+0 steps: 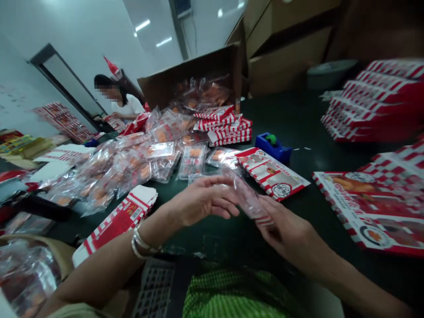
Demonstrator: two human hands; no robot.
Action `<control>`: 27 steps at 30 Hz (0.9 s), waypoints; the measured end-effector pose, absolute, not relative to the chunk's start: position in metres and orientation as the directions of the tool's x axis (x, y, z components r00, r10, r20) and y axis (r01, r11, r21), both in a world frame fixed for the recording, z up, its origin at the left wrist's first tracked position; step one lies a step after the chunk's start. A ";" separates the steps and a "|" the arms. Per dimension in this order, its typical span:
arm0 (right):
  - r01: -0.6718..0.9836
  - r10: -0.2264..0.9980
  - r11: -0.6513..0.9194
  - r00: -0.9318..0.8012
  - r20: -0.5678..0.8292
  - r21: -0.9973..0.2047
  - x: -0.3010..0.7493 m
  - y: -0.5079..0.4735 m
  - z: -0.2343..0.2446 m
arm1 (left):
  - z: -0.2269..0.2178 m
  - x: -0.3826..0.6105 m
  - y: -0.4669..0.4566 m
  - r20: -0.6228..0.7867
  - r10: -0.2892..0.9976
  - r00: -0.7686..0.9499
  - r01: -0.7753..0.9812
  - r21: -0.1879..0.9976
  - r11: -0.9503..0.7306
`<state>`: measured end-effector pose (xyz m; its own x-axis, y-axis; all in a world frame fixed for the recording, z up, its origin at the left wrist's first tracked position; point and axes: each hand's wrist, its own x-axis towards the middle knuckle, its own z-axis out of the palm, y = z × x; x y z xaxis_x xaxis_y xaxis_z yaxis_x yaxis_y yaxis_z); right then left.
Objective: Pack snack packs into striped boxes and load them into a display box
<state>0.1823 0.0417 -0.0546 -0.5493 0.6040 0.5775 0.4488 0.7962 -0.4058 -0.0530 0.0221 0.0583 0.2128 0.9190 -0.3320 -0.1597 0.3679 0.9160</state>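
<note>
Right hand (285,225) pinching clear plastic bag (247,196), lower centre; left hand (202,201) loosely open, just beside it; red-white printed carton (374,207), lower right, lettering illegible.

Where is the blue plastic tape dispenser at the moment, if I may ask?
In the head view, the blue plastic tape dispenser sits on the dark table, right of the stacked red-and-white cartons, behind a flat red-and-white carton.
</note>
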 end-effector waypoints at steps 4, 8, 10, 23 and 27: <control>0.168 0.821 0.423 -0.486 0.299 -0.890 0.199 0.043 -0.032 | 0.080 -0.070 0.015 0.178 0.984 -0.017 0.014 0.984 -0.178; -0.127 0.761 -0.136 -0.648 -0.022 -0.983 0.203 0.040 -0.064 | -0.011 -0.063 0.012 0.058 0.997 -0.043 -0.057 0.997 -0.061; -0.108 0.774 -0.249 -0.619 -0.131 -0.962 0.198 0.037 -0.084 | -0.061 -0.044 0.009 -0.060 0.998 -0.008 -0.221 0.974 0.057; 0.113 0.872 0.004 -0.486 -0.052 -0.994 0.202 0.059 -0.086 | -0.071 -0.048 -0.003 -0.066 0.995 0.079 0.243 0.969 0.045; 0.211 0.930 0.199 -0.349 0.117 -0.957 0.203 0.060 -0.090 | -0.075 -0.036 0.001 -0.030 0.999 0.042 0.239 0.971 0.019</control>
